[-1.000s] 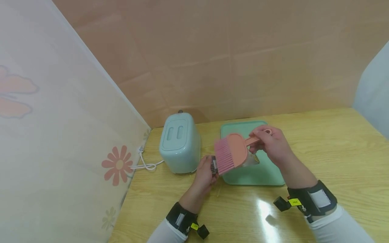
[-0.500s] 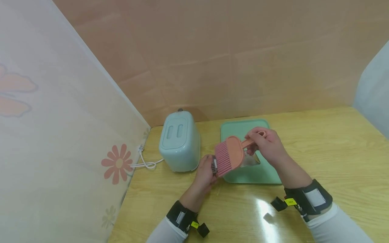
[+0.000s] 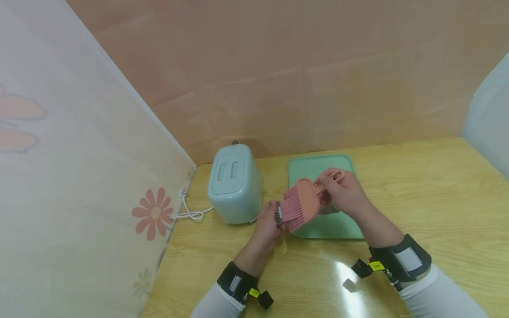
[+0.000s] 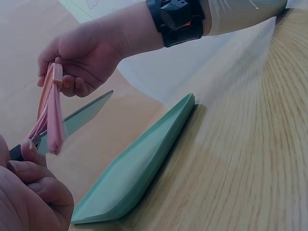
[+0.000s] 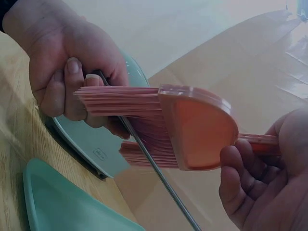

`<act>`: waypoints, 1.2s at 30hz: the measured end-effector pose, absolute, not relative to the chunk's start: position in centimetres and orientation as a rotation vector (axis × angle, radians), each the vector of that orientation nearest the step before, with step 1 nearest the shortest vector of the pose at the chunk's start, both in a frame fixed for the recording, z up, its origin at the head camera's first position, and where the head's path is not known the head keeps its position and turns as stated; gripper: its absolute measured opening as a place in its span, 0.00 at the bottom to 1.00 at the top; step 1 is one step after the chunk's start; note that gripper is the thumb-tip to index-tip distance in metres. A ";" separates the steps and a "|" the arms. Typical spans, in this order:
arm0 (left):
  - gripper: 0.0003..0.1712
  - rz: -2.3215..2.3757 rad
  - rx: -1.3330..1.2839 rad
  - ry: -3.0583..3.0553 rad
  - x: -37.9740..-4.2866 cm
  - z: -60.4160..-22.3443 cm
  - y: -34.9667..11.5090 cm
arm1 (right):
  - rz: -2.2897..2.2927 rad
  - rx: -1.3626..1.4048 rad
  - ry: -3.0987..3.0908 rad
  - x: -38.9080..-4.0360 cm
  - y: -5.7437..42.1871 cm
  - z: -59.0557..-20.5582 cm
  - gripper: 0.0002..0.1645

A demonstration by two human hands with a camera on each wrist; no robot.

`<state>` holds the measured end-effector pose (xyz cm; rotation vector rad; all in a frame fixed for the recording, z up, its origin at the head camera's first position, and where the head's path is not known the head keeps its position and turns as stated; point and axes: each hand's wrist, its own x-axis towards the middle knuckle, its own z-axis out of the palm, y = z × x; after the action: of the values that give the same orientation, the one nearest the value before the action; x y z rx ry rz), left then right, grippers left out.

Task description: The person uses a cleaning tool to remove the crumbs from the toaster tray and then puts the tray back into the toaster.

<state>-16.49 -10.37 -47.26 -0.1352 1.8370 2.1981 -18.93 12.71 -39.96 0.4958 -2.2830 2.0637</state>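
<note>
My left hand point(image 3: 267, 225) grips a thin metal crumb tray point(image 4: 79, 118) by its dark ribbed end point(image 3: 279, 213). The tray is tilted, and its narrow edge shows in the right wrist view. With my right hand point(image 3: 341, 191) I pinch the handle of a salmon-coloured brush point(image 3: 308, 198) with pink bristles point(image 5: 122, 100). The bristles press against the tray beside my left fingers and part around its edge. In the head view, the brush and my right hand hide much of the tray. A green serving tray point(image 3: 314, 231) lies below on the table.
A pale blue toaster point(image 3: 232, 190) stands on the wooden table point(image 3: 429, 185), left of the green tray. Its white cord point(image 3: 195, 215) runs to the left wall panel. An orange-brown backdrop point(image 3: 302, 79) rises behind the table.
My right hand and the brush have moved left and slightly down, towards my left hand. The bristles now spread and bend over the crumb tray's dark end. My left hand has barely moved.
</note>
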 end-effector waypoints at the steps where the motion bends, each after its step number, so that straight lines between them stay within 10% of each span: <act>1: 0.23 2.194 -0.142 1.843 -16.5 -47.2 -10.4 | 2.047 0.484 -2.313 -18.9 12.7 -39.9 0.19; 36: 0.23 2.210 -0.291 1.790 -16.6 -47.3 -11.0 | 1.803 0.407 -2.476 -19.1 14.6 -39.3 0.21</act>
<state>-16.58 -11.02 -47.27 -0.2913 1.7899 2.2096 -19.14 14.57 -39.31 0.4071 -2.4755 1.8030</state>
